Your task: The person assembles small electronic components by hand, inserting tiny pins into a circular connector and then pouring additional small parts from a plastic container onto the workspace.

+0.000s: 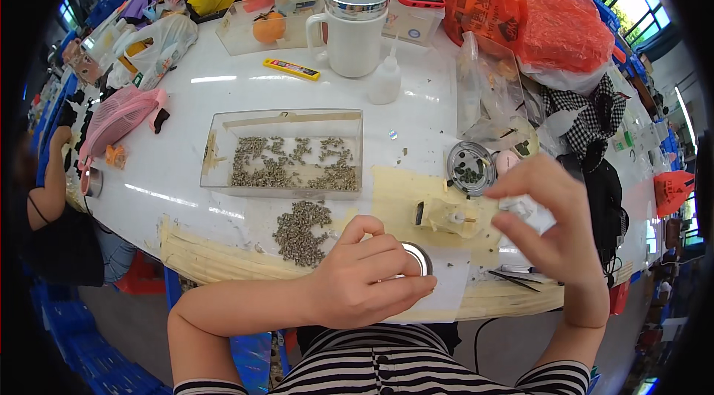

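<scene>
My left hand (368,274) is closed over a round metal-rimmed dish (422,257) near the table's front edge. Its fingers cover most of the dish, and anything in their grip is hidden. My right hand (556,220) hovers to the right, thumb and index finger apart with nothing visible between them. Beneath it lies a crumpled white tissue (529,210). Between the hands sits a small tape-covered block (448,217). A heap of small metallic pieces (301,233) lies left of my left hand. Beyond the block, a round clear-walled dish (471,169) holds small dark green pieces.
Farther back stand a clear box (286,123) of metallic pieces, a white mug (357,30), a squeeze bottle (385,81) and a yellow cutter knife (291,69). Tweezers (515,280) lie at front right. Red bags (528,19) fill the back right. Another person's arm (52,179) is far left.
</scene>
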Demonstrator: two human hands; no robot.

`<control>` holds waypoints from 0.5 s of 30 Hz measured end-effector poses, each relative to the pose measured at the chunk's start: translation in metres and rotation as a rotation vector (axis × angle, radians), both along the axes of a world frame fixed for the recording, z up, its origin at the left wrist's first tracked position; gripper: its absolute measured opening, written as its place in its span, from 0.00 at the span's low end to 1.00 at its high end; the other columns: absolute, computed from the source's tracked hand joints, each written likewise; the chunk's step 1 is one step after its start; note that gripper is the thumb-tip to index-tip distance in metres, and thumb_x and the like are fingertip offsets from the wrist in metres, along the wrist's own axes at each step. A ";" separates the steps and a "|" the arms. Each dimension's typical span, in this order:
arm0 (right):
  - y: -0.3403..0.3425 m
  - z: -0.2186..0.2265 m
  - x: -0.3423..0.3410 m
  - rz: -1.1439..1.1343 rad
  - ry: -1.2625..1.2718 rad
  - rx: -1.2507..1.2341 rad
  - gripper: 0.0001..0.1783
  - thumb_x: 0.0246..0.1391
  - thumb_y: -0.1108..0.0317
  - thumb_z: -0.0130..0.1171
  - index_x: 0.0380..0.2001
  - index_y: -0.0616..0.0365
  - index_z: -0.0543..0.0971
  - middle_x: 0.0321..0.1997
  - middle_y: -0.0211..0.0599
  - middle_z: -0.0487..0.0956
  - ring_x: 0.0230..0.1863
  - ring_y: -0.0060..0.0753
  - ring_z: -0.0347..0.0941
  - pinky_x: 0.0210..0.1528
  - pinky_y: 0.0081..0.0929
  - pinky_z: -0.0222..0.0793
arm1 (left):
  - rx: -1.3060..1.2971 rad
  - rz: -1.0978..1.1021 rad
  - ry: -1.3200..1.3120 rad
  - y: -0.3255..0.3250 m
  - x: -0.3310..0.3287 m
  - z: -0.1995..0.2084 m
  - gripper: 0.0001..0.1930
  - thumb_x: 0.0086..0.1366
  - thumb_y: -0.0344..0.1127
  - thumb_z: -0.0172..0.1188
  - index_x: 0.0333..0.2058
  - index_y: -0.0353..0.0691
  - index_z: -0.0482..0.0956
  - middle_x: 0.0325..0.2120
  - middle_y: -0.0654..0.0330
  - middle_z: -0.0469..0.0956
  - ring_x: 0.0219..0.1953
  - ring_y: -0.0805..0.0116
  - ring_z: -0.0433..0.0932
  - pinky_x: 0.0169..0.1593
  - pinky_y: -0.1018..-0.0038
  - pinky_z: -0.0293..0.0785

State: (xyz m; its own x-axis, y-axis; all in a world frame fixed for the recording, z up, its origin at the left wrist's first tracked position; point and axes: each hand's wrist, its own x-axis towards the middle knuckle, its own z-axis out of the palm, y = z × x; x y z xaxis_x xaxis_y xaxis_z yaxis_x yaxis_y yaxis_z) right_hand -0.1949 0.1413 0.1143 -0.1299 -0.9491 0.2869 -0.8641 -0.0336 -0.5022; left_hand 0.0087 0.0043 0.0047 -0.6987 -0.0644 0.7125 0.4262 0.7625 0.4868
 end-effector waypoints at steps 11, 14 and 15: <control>0.036 -0.086 0.061 0.026 -0.569 -0.046 0.16 0.50 0.75 0.67 0.45 0.62 0.83 0.40 0.40 0.82 0.39 0.36 0.77 0.42 0.28 0.72 | -0.084 0.100 0.095 0.002 -0.004 -0.004 0.17 0.39 0.32 0.74 0.33 0.50 0.87 0.26 0.76 0.78 0.26 0.77 0.71 0.37 0.73 0.57; 0.033 -0.094 0.062 -0.018 -0.651 -0.090 0.11 0.50 0.76 0.67 0.40 0.62 0.84 0.36 0.38 0.82 0.36 0.35 0.77 0.40 0.27 0.72 | -0.126 0.134 0.088 0.000 -0.002 -0.001 0.18 0.39 0.33 0.73 0.34 0.51 0.87 0.26 0.77 0.77 0.26 0.77 0.71 0.37 0.73 0.57; 0.034 -0.096 0.062 -0.033 -0.677 -0.100 0.10 0.50 0.77 0.66 0.38 0.62 0.84 0.35 0.38 0.82 0.35 0.34 0.77 0.39 0.26 0.71 | -0.134 0.148 0.080 0.000 -0.002 0.000 0.18 0.39 0.34 0.73 0.34 0.51 0.87 0.26 0.77 0.77 0.26 0.77 0.70 0.37 0.72 0.56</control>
